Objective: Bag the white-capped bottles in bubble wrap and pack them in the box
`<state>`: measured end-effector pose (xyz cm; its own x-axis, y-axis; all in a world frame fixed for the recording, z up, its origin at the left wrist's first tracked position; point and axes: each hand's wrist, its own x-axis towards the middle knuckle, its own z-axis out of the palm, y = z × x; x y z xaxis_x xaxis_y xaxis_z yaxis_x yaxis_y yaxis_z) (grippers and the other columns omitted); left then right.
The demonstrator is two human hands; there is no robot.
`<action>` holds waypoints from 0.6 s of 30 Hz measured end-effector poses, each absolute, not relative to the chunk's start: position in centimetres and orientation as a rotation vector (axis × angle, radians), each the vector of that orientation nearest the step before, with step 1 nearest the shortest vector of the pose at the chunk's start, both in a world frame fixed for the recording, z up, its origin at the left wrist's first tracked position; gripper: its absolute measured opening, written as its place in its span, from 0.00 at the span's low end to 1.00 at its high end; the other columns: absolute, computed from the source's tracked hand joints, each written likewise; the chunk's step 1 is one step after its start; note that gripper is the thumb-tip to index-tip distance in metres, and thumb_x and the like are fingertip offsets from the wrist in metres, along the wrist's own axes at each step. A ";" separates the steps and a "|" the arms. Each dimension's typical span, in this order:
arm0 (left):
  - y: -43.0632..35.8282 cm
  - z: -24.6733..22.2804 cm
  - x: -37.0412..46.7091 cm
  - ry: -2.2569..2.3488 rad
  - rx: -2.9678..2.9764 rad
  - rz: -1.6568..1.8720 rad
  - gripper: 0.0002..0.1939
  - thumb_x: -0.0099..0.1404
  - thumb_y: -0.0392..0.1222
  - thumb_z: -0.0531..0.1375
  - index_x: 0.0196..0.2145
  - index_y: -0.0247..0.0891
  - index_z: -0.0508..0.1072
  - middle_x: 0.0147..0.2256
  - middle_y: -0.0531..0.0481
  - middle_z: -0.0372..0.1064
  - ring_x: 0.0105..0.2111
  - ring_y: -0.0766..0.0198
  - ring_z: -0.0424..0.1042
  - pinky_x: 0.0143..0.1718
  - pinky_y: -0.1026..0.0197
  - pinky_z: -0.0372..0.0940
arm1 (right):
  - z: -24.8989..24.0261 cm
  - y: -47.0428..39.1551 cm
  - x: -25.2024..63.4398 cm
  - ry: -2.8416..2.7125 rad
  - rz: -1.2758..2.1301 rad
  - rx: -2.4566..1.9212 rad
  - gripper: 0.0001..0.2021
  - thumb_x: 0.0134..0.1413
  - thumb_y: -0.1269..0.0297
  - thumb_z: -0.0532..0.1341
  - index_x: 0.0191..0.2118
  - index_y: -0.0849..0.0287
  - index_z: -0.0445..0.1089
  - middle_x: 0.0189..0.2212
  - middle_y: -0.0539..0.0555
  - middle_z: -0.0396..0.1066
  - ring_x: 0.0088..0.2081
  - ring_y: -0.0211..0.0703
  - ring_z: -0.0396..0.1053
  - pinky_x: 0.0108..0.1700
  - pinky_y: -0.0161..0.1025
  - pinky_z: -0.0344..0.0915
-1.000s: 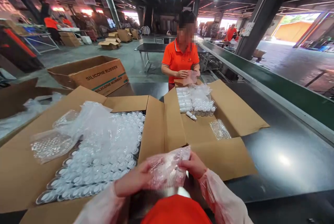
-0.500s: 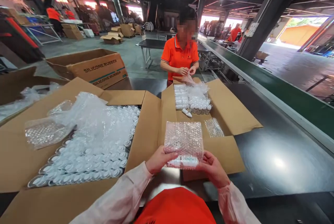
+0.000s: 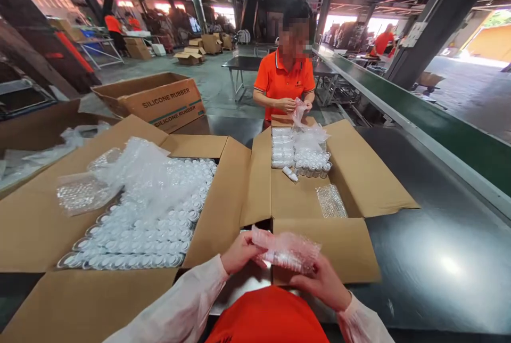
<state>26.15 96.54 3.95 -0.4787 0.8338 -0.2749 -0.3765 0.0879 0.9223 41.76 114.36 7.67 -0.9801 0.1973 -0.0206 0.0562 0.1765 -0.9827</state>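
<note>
Both my hands hold a bubble-wrap packet (image 3: 289,251) low in front of me, with white bottles partly showing inside it. My left hand (image 3: 242,251) grips its left end, and my right hand (image 3: 324,282) is closed on its right end. Just beyond is an open cardboard box (image 3: 295,202) with rows of bottles (image 3: 311,164), a loose white bottle (image 3: 290,173) and a flat bubble-wrap piece (image 3: 331,201). On the left, a larger open box (image 3: 217,199) holds many white-capped bottles (image 3: 136,247) under clear plastic and bubble wrap (image 3: 147,178).
Across the table, a person in an orange shirt (image 3: 285,84) handles clear wrap at the far box edge. A green conveyor (image 3: 431,114) runs along the right. Behind the left box stands a "SILICONE RUBBER" carton (image 3: 167,103). The metal table (image 3: 435,247) extends right.
The bubble-wrap packet has gone from upright and flat to lower and folded over, nearer my body. The view has shifted slightly left. The other person's hands still hold clear wrap.
</note>
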 end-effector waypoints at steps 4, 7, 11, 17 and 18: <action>96.9 3.8 25.8 1.387 0.699 1.661 0.23 0.46 0.49 0.70 0.41 0.39 0.78 0.45 0.43 0.71 0.45 0.53 0.69 0.50 0.49 0.63 | 6.7 115.7 40.6 -2.286 2.044 -0.644 0.27 0.46 0.41 0.61 0.43 0.59 0.71 0.25 0.56 0.74 0.26 0.48 0.72 0.31 0.45 0.70; 97.6 4.3 25.6 1.513 0.997 1.592 0.15 0.49 0.47 0.68 0.36 0.40 0.80 0.47 0.41 0.70 0.50 0.51 0.67 0.54 0.50 0.59 | 5.7 117.3 39.6 -2.248 2.201 -0.873 0.35 0.45 0.32 0.54 0.43 0.62 0.69 0.21 0.54 0.72 0.19 0.45 0.68 0.21 0.41 0.66; 99.8 3.7 26.0 1.588 0.628 1.637 0.21 0.53 0.57 0.64 0.32 0.34 0.79 0.41 0.40 0.68 0.29 0.62 0.70 0.25 0.60 0.69 | 5.7 119.1 38.6 -2.499 1.867 -0.446 0.33 0.41 0.41 0.65 0.48 0.62 0.70 0.45 0.61 0.73 0.46 0.55 0.70 0.50 0.49 0.65; 103.5 3.6 25.0 1.502 0.051 1.745 0.33 0.49 0.65 0.63 0.40 0.32 0.73 0.30 0.48 0.66 0.25 0.65 0.67 0.17 0.63 0.68 | 6.4 122.4 34.5 -2.915 1.220 0.014 0.28 0.45 0.51 0.66 0.52 0.58 0.70 0.46 0.61 0.73 0.46 0.56 0.68 0.50 0.50 0.62; 103.6 4.0 24.4 1.492 0.007 1.783 0.34 0.48 0.63 0.64 0.44 0.33 0.72 0.34 0.46 0.68 0.30 0.62 0.70 0.21 0.62 0.70 | 6.2 123.6 33.1 -2.961 1.152 -0.013 0.27 0.47 0.50 0.64 0.52 0.59 0.70 0.46 0.61 0.73 0.46 0.56 0.68 0.50 0.49 0.62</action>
